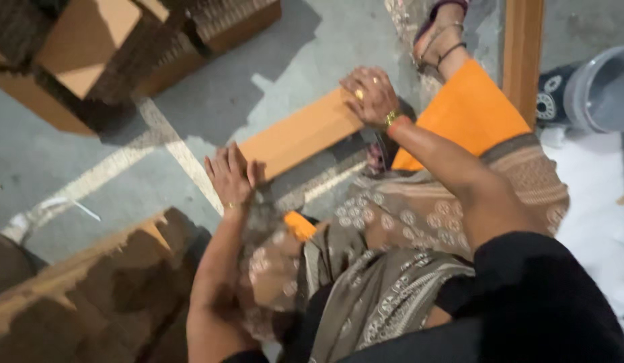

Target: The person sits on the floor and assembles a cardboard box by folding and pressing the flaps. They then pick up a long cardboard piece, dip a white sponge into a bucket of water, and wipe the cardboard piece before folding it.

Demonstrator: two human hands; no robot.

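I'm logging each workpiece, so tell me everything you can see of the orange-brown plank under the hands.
The plank is a flat, straight-edged board, orange-brown and smooth, looking like wood. It lies slanted on the grey floor, its far end higher in the picture. The right hand presses on its upper end; the left hand rests at its lower end. Its surface shows no marks, though the picture is blurred.
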